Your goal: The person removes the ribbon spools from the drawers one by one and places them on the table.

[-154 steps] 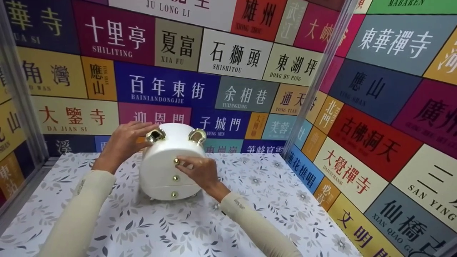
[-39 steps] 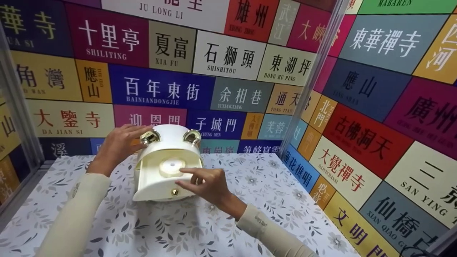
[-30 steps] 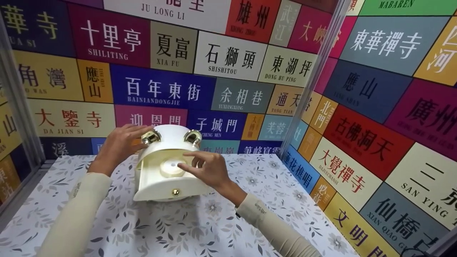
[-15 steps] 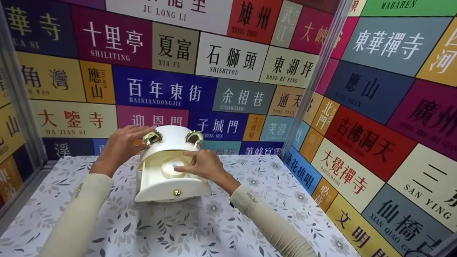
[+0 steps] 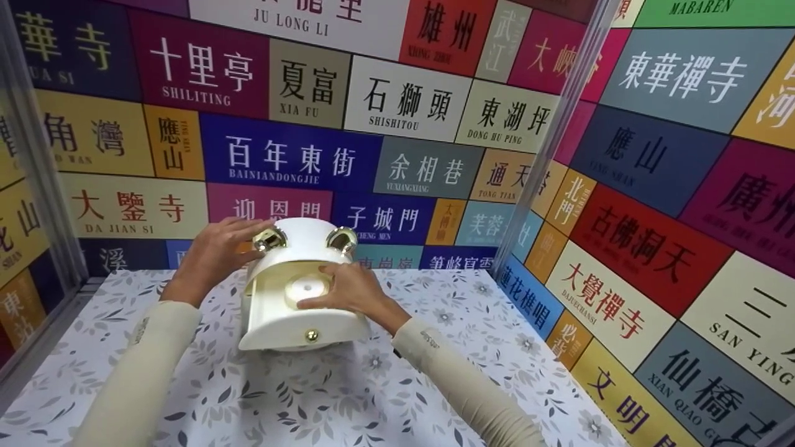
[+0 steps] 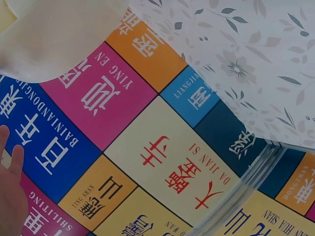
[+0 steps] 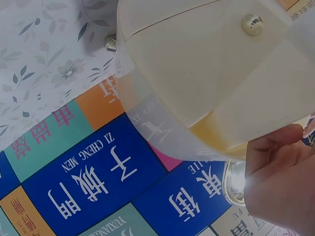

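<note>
A white rounded jewelry box with gold ear-shaped trims stands on the table, its upper drawer pulled out toward me. In that drawer lies a thick round white roll with a small centre hole. My right hand reaches in from the right, thumb at the roll's near edge and index finger at its far edge. My left hand holds the box by its left gold ear, fingers above and thumb below. In the right wrist view, the drawer front with a gold knob hides the roll.
The box stands on a white tabletop with a grey leaf pattern. Colourful panels with printed characters form walls behind and to the right. A clear corner strip joins those walls.
Several seconds ago the box was closed, with my right hand at its top knob. Its drawer has since come out, and my right thumb and index finger have spread around the roll. Left hand stays put.
</note>
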Action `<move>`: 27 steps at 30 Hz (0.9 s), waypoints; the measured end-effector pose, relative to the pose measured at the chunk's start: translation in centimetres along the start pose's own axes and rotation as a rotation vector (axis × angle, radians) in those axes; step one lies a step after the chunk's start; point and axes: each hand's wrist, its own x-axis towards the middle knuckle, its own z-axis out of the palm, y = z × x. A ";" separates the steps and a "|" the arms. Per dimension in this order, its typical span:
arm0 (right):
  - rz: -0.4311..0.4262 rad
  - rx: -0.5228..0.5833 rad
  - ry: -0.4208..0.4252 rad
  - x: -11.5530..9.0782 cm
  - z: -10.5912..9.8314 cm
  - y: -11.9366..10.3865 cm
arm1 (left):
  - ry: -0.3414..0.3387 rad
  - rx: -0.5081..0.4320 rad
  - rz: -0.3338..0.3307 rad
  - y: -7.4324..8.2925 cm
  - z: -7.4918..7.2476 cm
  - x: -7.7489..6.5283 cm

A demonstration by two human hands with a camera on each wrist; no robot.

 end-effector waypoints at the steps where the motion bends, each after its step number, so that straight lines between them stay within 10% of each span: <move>1: -0.006 -0.018 -0.004 0.0 0.0 0.0 | 0.002 0.000 0.002 0.0 0.0 0.0; 27: -0.038 0.004 0.007 -0.5 -0.6 0.0 | -0.007 0.007 -0.029 0.0 0.1 -0.2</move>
